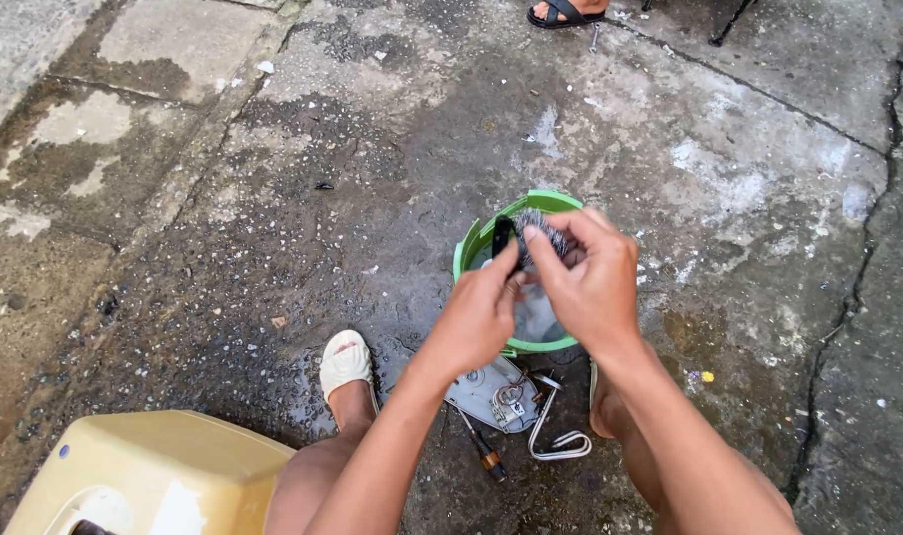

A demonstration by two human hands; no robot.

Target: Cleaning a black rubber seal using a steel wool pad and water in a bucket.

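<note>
At the bottom left edge sits a pale yellow plastic stool (149, 474), just beside the person's left leg and white slip-on sandal (345, 363). Between the feet, on the wet grey concrete floor (303, 198), lie a silver-grey metal plate with wiring (493, 392), a bent white metal tube (555, 436) and a dark-handled screwdriver (484, 451). Above these, the left hand (476, 319) has its fingers pinched shut on a small black part (502, 238), and the right hand (588, 282) has its fingers closed around a grey steel-wool scrubbing pad (542, 234); both things are held over a round green plastic bucket (479, 238). The bucket holds cloudy water, mostly hidden by the hands. Open wet floor spreads left and right of the bucket. At the far top edge, another person's foot in a black sandal (566, 12).
</note>
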